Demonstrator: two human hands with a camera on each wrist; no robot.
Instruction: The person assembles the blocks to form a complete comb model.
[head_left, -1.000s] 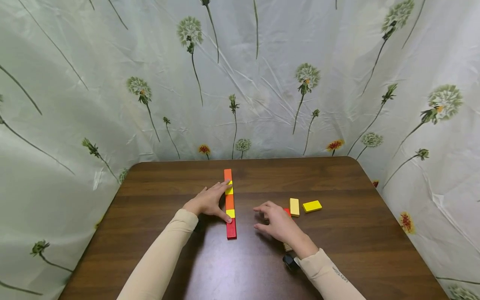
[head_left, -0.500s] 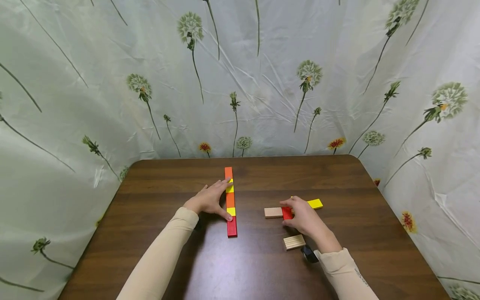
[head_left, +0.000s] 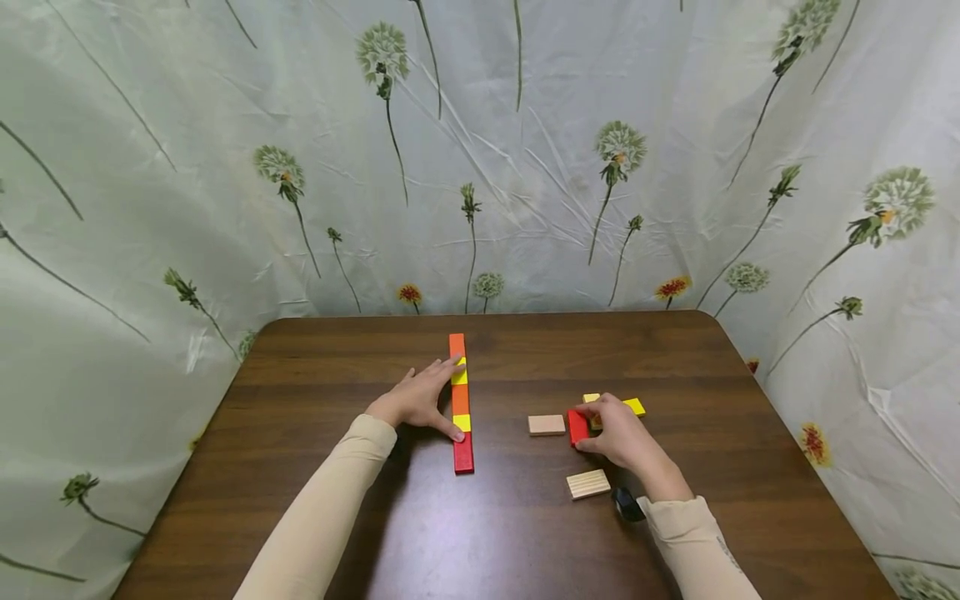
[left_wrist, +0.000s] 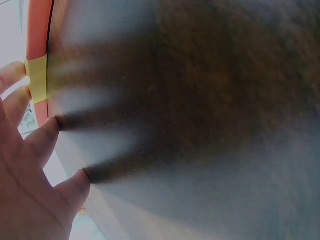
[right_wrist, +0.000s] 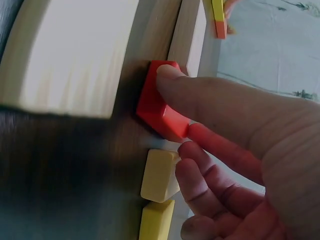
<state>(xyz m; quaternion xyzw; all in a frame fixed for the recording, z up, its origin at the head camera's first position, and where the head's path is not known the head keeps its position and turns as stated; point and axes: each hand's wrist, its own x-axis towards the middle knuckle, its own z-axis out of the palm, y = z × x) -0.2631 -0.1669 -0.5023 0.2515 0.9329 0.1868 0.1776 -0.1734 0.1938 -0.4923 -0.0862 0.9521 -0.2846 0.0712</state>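
Note:
My left hand rests spread at a straight row of blocks, fingertips at a yellow block and thumb at the junction of a second yellow block and the red end block. Orange blocks alternate with the yellow ones. In the left wrist view the fingers stretch along the row's side. My right hand pinches a loose red block between thumb and index finger; its other fingers bend loosely. Just left of that block lies a plain wooden block.
A ridged wooden block lies nearer the front. Partly behind my right hand are a pale yellow block and a bright yellow block. The brown table backs onto a flowered curtain.
My right hand has moved right from the plain wooden block to the red block and pinched it. The red block has shifted slightly right and turned, leaving a gap. My left hand stays put.

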